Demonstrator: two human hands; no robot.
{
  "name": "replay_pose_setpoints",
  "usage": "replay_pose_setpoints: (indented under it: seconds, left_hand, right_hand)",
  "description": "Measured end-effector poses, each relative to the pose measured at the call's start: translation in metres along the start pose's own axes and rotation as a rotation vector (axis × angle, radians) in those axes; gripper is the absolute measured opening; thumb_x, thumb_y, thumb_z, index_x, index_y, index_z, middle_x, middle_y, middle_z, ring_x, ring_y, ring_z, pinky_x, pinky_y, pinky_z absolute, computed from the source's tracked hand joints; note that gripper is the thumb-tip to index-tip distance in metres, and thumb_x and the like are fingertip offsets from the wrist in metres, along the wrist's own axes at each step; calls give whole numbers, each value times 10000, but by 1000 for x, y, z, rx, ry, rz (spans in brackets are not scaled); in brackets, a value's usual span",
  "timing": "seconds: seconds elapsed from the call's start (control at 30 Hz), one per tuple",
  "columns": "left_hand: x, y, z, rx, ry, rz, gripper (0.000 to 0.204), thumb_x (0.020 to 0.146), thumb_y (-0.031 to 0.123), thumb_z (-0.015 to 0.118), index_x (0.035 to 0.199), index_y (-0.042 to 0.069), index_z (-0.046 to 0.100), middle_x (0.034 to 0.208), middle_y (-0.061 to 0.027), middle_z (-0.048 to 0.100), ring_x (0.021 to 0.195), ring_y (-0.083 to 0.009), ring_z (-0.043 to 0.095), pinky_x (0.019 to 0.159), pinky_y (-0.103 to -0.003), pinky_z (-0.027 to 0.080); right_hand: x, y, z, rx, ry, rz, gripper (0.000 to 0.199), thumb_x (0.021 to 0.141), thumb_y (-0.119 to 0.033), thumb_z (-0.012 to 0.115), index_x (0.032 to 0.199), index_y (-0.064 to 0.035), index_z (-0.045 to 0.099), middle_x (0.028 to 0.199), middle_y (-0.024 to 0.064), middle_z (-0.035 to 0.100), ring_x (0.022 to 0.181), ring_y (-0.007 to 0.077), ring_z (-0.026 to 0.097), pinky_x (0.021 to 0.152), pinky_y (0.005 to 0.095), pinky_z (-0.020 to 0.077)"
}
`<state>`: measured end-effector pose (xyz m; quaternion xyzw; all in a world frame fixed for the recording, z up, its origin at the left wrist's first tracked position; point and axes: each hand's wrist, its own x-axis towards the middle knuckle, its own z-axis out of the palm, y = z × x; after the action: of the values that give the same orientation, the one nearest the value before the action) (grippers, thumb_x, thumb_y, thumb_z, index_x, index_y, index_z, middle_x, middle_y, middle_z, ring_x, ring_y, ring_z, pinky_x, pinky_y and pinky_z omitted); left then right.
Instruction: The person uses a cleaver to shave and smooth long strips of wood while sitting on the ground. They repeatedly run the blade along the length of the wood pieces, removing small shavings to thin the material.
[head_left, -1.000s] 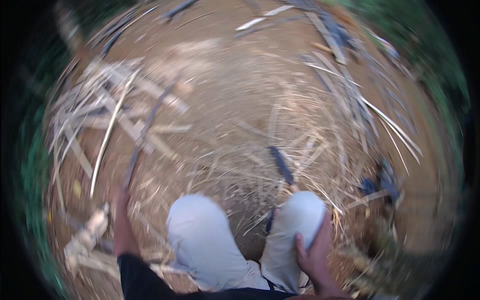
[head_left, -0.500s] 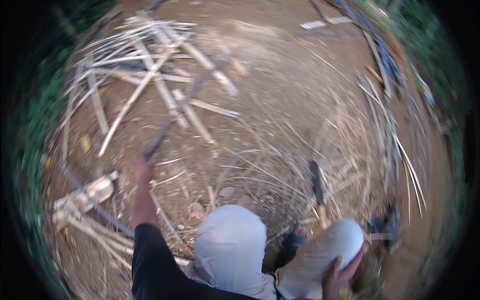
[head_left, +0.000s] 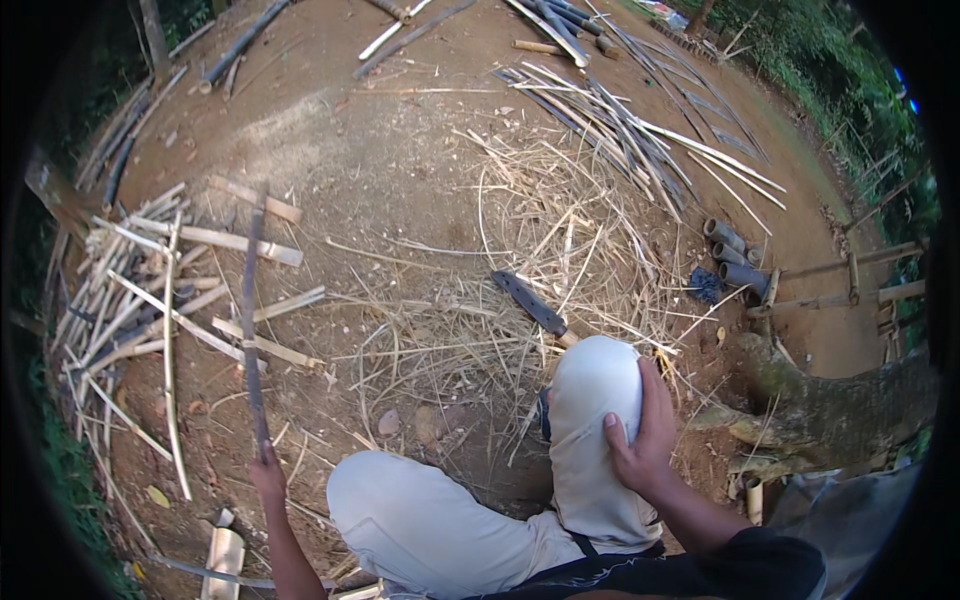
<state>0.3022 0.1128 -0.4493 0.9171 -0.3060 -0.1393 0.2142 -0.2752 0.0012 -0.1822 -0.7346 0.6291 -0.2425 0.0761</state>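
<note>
Dark stick [head_left: 250,320] points away, lengthwise, left hand [head_left: 268,478] prob. gripping its near end; right hand [head_left: 640,440] open on knee [head_left: 595,380].

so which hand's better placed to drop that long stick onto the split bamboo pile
Left. The left hand already grips the long stick, which points toward the split bamboo pile on that side. The right hand rests on the right knee, away from it.

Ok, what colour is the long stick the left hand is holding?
Dark greyish-brown, seen in the head view: the long stick held by the left hand.
</note>
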Motion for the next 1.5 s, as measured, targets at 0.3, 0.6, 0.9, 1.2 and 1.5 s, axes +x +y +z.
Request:
replay_pose_setpoints:
  seconds: [0.3,0.6,0.9,1.2,1.5]
  left_hand:
    - [-82,166,-130,-425,-317,-131,552,945,603,488,753,85,513,542,30,402,401,-89,391,370,-289,304]
    - [-196,326,-209,-811,-742,-129,484,932,548,564,725,123,460,591,51,437,325,-17,325,270,-189,236]
    - [-303,362,-118,-1754,-1566,-645,415,1047,405,365,811,65,402,783,-50,431,335,-45,419,260,-193,333]
    - [-329,349,-75,-1570,-985,-245,927,904,769,205,1229,-62,458,1057,-224,564,793,-406,661,678,-471,566]
    - [-303,417,-115,-1392,485,1080,876,867,786,298,1169,-20,459,977,-196,568,935,-363,604,856,-487,492]
  right_hand:
    - [49,-28,-1,204,87,-151,444,949,-234,547,1320,0,476,1285,194,515,1203,329,493,1012,420,362]
    - [152,-80,20,1347,-743,85,594,1009,-451,421,1355,31,455,1248,194,573,1142,213,575,906,347,483]
    - [106,-94,56,1977,-540,1011,361,1002,-407,449,1059,-50,463,766,63,558,580,188,550,488,301,468]
    - [85,-76,95,1866,-491,1189,151,1002,-193,503,1016,-47,466,684,31,447,557,141,454,486,314,439]
    - [88,-136,65,2058,-424,1198,241,1015,-255,500,1019,-15,475,743,57,502,606,166,515,574,324,485]
